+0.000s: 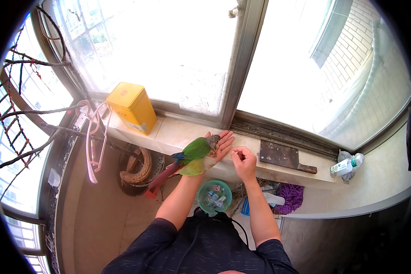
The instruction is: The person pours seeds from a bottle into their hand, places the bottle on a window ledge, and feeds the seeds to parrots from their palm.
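My left hand (224, 149) lies palm up with its fingers stretched out, near the window ledge (173, 132). On its palm and wrist perches a green parrot (196, 150) with a grey-brown head, blue wing tips and a long dark red tail. The parrot's head is bent toward my palm. Small brownish bits appear to lie by its beak, too small to name. Beside the left fingers, my right hand (245, 162) is closed, fingertips pressed together. Whatever it pinches, if anything, is hidden. The parrot's feet cannot be made out.
A yellow tin (133, 108) stands on the ledge at left, near pink hangers (95, 141) and bare branches (27, 112). Right lie a dark metal plate (278, 154) and a white bottle (347, 165). Below are a green bin (214, 197), dark pot (157, 164) and purple mop head (290, 198).
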Demonstrator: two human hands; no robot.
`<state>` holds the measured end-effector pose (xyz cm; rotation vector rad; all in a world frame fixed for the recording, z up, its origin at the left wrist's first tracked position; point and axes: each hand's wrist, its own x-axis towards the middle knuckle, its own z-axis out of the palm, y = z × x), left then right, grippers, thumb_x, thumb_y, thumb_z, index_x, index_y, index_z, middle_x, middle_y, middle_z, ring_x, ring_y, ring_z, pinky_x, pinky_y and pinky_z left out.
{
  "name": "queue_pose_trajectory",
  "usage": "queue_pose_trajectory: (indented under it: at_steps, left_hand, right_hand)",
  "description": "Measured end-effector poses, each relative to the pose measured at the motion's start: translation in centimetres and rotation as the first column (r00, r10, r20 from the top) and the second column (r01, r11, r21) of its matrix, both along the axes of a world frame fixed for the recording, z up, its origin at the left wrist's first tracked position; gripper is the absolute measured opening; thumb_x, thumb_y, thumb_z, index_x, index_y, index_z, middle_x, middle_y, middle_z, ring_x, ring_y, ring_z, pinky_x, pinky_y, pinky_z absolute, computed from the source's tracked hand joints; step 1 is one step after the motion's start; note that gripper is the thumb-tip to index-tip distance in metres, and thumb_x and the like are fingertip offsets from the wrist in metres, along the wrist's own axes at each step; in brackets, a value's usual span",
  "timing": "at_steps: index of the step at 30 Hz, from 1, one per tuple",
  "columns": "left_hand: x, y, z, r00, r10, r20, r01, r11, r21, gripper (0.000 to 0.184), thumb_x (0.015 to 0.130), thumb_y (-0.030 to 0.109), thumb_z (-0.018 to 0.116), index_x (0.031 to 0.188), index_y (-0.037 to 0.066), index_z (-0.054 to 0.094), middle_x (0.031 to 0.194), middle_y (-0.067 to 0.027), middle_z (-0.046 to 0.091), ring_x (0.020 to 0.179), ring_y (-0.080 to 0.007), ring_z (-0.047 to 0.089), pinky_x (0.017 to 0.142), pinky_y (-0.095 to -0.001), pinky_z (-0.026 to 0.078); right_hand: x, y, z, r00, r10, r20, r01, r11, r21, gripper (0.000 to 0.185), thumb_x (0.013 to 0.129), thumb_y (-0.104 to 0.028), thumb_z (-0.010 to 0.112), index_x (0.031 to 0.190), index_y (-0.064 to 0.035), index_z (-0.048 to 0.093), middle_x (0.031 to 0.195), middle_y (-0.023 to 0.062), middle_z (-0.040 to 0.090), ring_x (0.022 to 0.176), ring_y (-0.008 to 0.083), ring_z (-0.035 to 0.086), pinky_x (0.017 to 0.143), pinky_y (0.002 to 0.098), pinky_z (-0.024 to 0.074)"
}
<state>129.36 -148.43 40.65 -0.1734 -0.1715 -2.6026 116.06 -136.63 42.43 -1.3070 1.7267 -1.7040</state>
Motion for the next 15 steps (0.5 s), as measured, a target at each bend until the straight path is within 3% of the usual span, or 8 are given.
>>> queue_pose_trajectory:
  at_steps: [4,15]
  left_hand:
    - [0.28,0.18,0.72,0.999,-0.020,-0.043,0.025,0.992,0.120,0.067,0.108,0.039,0.040,0.156,-0.004,0.023,0.165,-0.0188,0.022,0.153,-0.0340,0.019,0.125,-0.0457,0.019]
    - [0.41,0.28,0.82,0.999,-0.013,-0.048,0.016,0.997,0.077,0.067,0.107,0.037,0.040,0.156,-0.005,0.021,0.165,-0.0194,0.022,0.153,-0.0347,0.020,0.125,-0.0458,0.019]
  right_hand:
    - [0.02,-0.01,0.04,1.000,0.006,0.015,-0.006,1.000,-0.008,0.006,0.091,-0.006,0.070,0.091,-0.0003,0.069,0.064,-0.0092,0.051,0.057,-0.0007,0.040,0.050,0.0199,0.0296]
    - [0.05,0.11,0.35,1.000,0.016,0.025,-0.016,1.000,0.003,0.006,0.092,-0.006,0.070,0.091,-0.0002,0.069,0.065,-0.0096,0.049,0.058,-0.0008,0.039,0.051,0.0197,0.0291]
